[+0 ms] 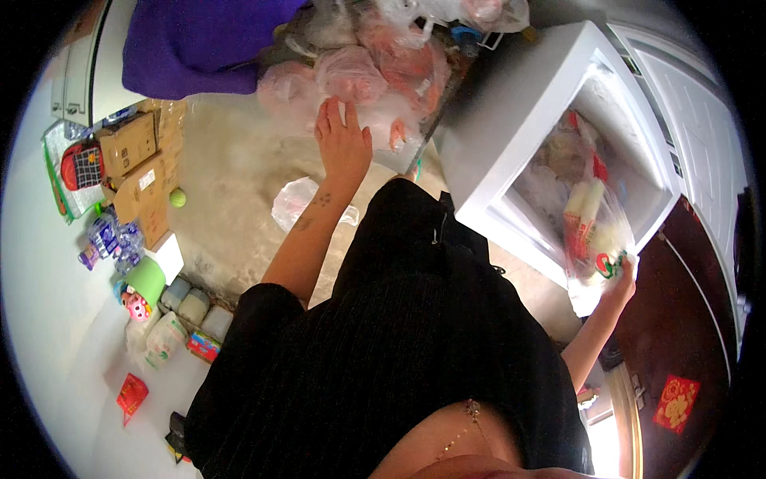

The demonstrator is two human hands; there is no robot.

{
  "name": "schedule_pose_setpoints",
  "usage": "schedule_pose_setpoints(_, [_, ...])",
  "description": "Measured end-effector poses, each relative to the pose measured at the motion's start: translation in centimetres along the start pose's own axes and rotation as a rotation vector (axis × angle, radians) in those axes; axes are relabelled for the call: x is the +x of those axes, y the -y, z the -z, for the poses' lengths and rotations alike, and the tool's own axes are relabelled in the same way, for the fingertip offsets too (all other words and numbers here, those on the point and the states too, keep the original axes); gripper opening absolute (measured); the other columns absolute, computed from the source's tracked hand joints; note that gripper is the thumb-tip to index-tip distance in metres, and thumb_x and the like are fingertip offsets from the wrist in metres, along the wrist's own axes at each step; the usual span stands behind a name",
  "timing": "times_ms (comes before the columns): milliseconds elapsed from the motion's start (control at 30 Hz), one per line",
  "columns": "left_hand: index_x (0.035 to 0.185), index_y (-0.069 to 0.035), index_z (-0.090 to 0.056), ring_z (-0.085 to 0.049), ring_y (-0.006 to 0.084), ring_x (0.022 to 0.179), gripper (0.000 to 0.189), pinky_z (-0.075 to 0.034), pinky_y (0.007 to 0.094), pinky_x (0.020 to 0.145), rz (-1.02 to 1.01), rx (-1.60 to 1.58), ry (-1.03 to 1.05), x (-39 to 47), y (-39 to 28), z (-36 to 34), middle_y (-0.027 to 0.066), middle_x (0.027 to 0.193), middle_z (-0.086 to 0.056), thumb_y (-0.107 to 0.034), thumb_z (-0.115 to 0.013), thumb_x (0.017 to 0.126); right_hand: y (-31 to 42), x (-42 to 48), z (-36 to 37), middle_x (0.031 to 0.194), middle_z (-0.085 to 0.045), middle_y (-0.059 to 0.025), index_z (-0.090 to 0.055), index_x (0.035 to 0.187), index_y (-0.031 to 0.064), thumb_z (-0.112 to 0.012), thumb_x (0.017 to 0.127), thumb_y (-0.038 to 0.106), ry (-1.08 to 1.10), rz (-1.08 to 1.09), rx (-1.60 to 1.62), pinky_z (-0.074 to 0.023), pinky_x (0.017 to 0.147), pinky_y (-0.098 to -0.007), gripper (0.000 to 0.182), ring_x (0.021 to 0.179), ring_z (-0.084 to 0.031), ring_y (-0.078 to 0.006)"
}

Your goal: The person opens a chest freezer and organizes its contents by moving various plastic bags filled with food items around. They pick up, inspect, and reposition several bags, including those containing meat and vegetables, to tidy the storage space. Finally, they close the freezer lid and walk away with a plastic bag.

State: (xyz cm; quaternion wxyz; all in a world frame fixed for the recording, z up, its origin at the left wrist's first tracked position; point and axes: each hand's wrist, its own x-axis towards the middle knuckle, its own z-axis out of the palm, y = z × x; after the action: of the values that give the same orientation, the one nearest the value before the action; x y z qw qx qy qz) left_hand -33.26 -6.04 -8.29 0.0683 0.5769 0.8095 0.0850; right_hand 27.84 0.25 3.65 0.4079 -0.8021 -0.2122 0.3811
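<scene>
My left hand rests with spread fingers at the near edge of several plastic bags of pinkish food piled on a surface ahead of me. It does not appear to grip them. On the right, my right hand is closed on a clear plastic bag with red and green print and pale contents, at the rim of an open white chest freezer. More bagged items lie inside the freezer.
An empty-looking plastic bag lies on the floor below my left forearm. Cardboard boxes, a green ball, bottles and a green bin stand along the left wall. Purple cloth hangs at the upper left. The freezer's raised lid is at right.
</scene>
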Motion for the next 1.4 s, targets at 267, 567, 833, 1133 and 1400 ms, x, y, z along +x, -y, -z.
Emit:
schedule_pose_setpoints(267, [0.115,0.003,-0.056,-0.064,0.041,0.091,0.047,-0.051,0.0471,0.078,0.012,-0.082,0.25,5.0,-7.6,-6.6,0.0235,0.102,-0.064,-0.035,-0.061,0.087,5.5,-0.6,8.0,0.115,-0.063,-0.0143,-0.058,0.117,0.0004,-0.065,0.084,0.021,0.111,-0.01,0.296,-0.0535,0.088,-0.0438,0.04,0.103,-0.063,-0.0292])
schedule_pose_setpoints(567, [0.131,0.012,-0.035,-0.067,0.0372,0.092,0.062,-0.053,0.0493,0.077,-0.017,0.186,0.477,8.0,-10.4,-12.1,0.033,0.114,-0.058,-0.037,-0.048,0.095,7.4,-6.9,13.9,0.114,-0.064,-0.0131,-0.058,0.118,0.0013,-0.062,0.085,0.02,-0.214,0.041,0.328,-0.052,0.091,-0.0415,0.037,0.107,-0.062,-0.0282])
schedule_pose_setpoints(833, [0.117,0.001,-0.055,-0.06,0.0371,0.1,0.053,-0.046,0.0474,0.083,-0.351,-0.045,0.657,14.4,-5.0,-7.8,0.0221,0.112,-0.061,-0.039,-0.066,0.083,2.3,-4.3,19.2,0.107,-0.065,-0.0122,-0.059,0.116,-0.003,-0.063,0.083,0.015,-0.22,0.088,0.234,-0.0511,0.087,-0.0352,0.039,0.098,-0.064,-0.022])
schedule_pose_setpoints(1133, [0.121,0.0,-0.055,-0.054,0.0168,0.096,0.05,-0.045,0.0358,0.079,0.207,-0.493,1.147,20.1,-5.1,2.4,0.0063,0.108,-0.059,-0.03,-0.065,0.082,1.1,-5.4,17.6,0.118,-0.061,-0.0153,-0.051,0.127,-0.0019,-0.062,0.082,0.013,-0.124,0.103,0.395,-0.047,0.098,-0.0407,0.048,0.11,-0.06,-0.0275])
schedule_pose_setpoints(1400, [0.107,0.001,-0.062,-0.054,0.0109,0.079,0.043,-0.045,0.0284,0.07,0.149,-0.342,1.15,16.2,-9.7,13.5,0.0008,0.092,-0.06,-0.034,-0.067,0.083,-0.2,-3.4,18.5,0.118,-0.062,-0.0154,-0.052,0.128,-0.003,-0.061,0.082,0.011,-0.043,0.116,0.467,-0.047,0.097,-0.0373,0.05,0.107,-0.061,-0.0269])
